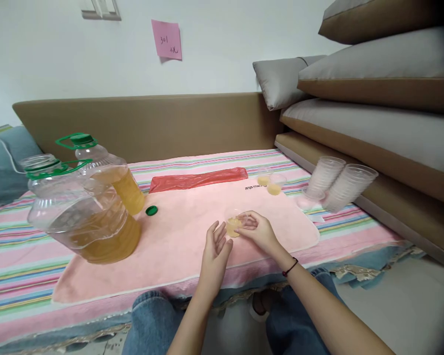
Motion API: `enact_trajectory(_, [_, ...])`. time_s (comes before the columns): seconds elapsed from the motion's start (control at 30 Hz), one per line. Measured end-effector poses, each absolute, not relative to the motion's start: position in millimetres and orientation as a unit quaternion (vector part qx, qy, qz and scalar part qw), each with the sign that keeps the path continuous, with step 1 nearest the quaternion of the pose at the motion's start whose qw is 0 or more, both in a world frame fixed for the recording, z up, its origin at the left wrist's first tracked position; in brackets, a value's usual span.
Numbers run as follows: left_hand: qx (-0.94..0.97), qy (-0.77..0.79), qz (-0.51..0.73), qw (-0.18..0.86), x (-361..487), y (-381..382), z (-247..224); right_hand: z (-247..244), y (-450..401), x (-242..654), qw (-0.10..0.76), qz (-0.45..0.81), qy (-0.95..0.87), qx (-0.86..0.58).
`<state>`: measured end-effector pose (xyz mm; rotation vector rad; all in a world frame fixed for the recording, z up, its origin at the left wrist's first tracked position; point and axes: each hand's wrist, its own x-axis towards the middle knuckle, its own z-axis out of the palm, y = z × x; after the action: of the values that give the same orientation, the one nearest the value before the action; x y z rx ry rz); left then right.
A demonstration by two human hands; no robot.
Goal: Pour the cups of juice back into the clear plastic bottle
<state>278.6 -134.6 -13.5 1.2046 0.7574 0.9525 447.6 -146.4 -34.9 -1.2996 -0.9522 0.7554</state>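
Observation:
A small clear cup with yellow liquid stands on the pink towel. My right hand is at the cup's right side, its thumb and fingers curved round the cup's edge. Just left of the cup, my left hand has its fingers apart and nothing in it. Two more clear cups with yellow liquid, one of them here, stand farther back on the right. On the left is an uncapped large bottle of yellow liquid, and behind it a capped one.
A green cap lies right of the bottles. A red plastic bag stretches along the back of the towel. Stacks of clear cups lean at the right, beside piled cushions. A brown backrest closes the rear.

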Motion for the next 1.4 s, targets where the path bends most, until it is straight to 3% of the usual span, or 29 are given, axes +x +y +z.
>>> enact_trajectory(0.4, [0.541,0.358,0.400,0.647,275.2,-133.2,-21.9,-44.9,-157.4,523.6,0.686,0.205,-0.316,-0.623])
enact_trajectory(0.87, [0.568,0.358,0.378,0.638,268.8,-135.7,-24.3,-59.4,-165.9,539.5,0.665,0.195,-0.319,-0.647])
enact_trajectory(1.4, [0.887,0.295,0.172,0.310,248.2,-151.6,-25.5,-62.9,-150.3,568.1,0.695,0.066,-0.235,-0.676])
